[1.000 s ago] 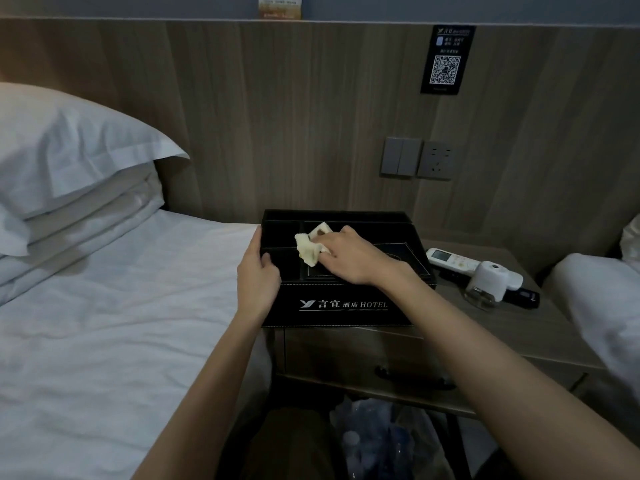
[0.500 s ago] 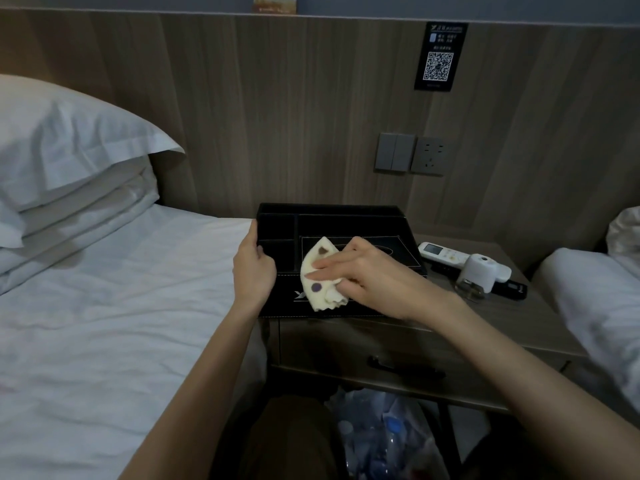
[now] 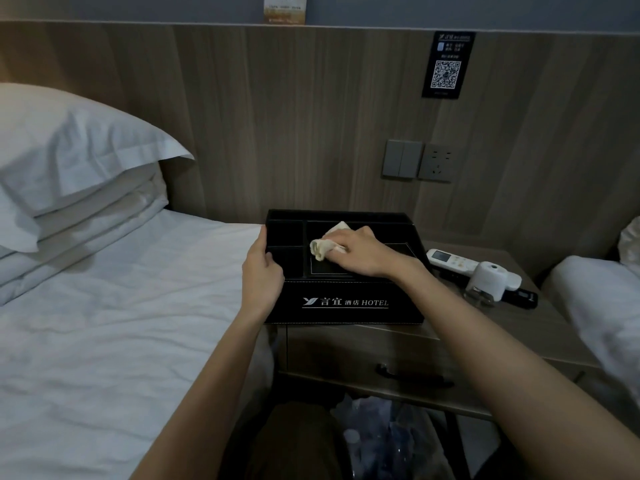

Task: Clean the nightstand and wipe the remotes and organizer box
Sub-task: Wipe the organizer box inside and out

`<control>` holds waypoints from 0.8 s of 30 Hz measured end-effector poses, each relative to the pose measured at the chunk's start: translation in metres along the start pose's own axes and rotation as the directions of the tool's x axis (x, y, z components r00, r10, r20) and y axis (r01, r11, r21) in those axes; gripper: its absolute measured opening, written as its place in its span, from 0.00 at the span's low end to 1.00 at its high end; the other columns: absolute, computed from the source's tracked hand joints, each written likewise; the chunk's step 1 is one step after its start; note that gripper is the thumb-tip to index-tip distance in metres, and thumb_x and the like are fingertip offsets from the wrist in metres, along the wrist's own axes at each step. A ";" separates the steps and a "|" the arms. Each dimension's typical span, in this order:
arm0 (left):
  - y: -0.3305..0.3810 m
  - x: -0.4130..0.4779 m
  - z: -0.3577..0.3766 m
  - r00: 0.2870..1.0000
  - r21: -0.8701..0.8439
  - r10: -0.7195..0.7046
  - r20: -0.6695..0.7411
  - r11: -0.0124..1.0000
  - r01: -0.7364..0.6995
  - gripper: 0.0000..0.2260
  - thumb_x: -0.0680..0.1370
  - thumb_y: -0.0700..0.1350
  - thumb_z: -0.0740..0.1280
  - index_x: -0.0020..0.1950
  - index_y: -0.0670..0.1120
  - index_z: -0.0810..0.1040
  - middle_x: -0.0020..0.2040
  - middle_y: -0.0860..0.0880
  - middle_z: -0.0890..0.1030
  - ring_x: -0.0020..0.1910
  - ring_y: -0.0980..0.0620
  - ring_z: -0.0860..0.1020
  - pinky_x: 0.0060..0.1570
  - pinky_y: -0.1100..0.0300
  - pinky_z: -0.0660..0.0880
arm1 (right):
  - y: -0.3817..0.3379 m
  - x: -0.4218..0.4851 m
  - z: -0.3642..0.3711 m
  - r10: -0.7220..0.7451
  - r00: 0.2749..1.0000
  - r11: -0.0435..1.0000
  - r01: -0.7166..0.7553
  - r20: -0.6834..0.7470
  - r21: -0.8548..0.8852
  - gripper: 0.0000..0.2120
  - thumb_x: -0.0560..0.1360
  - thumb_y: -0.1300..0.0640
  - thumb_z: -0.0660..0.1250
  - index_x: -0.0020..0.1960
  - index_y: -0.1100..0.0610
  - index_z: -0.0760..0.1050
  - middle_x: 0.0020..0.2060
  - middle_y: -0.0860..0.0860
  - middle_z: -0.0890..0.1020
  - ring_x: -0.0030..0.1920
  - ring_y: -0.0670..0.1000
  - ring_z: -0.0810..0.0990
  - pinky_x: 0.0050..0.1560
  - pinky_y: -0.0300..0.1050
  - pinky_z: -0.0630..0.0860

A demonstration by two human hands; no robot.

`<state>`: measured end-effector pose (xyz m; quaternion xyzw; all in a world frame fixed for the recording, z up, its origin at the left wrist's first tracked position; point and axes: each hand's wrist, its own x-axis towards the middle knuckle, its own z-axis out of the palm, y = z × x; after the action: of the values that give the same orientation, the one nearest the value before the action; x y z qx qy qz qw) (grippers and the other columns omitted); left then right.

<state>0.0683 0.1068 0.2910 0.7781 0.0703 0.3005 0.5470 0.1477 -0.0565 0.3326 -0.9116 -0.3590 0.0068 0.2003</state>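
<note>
On my feed the right hand (image 3: 367,252) is down inside the organizer box (image 3: 346,303), fingers curled tight around a scrunched-up pale cloth (image 3: 323,245) and pressing it onto the floor of the big compartment. The left hand (image 3: 261,275) is clamped on the box's left wall: thumb running up along the edge, fingers hooked over the rim by the two small compartments.

The box is black with HOTEL lettering on the front. It sits at the left end of the nightstand (image 3: 502,323), right up against the bed (image 3: 104,323). The white remote (image 3: 453,261) lies on the nightstand just to the right of the box. A black remote (image 3: 521,297) is beside it, partly hidden behind a small white-capped bottle (image 3: 488,280). Neither hand is touching those.
</note>
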 end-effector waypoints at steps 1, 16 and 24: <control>0.000 0.000 0.000 1.000 -0.005 -0.003 -0.002 1.000 0.003 0.28 0.78 0.29 0.51 0.74 0.49 0.68 0.59 0.54 0.75 0.57 0.59 0.72 0.46 0.84 0.64 | -0.001 -0.003 0.000 0.000 1.000 1.000 0.000 0.004 0.019 0.13 0.81 0.56 0.57 0.58 0.50 0.79 0.47 0.38 0.76 0.60 0.51 0.71 0.69 0.50 0.59; 0.007 -0.006 0.003 0.995 -0.008 -0.080 -0.053 0.997 0.079 0.27 0.78 0.28 0.51 0.75 0.48 0.65 0.55 0.57 0.73 0.50 0.65 0.71 0.38 0.85 0.62 | -0.020 -0.106 -0.011 -0.110 0.993 0.977 0.097 -0.054 -0.192 0.21 0.80 0.60 0.58 0.70 0.45 0.69 0.65 0.51 0.71 0.65 0.49 0.68 0.60 0.38 0.66; -0.001 -0.001 0.004 0.994 -0.032 -0.087 -0.067 0.996 0.085 0.26 0.80 0.31 0.52 0.75 0.51 0.66 0.58 0.57 0.72 0.57 0.60 0.69 0.45 0.77 0.65 | -0.030 -0.046 -0.022 -0.185 0.959 0.958 0.128 -0.214 -0.255 0.23 0.78 0.65 0.58 0.71 0.51 0.70 0.67 0.52 0.73 0.73 0.50 0.60 0.66 0.44 0.65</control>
<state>0.0696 0.1033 0.2890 0.7556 0.1181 0.3043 0.5679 0.0973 -0.0742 0.3576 -0.8919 -0.4023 -0.1604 0.1303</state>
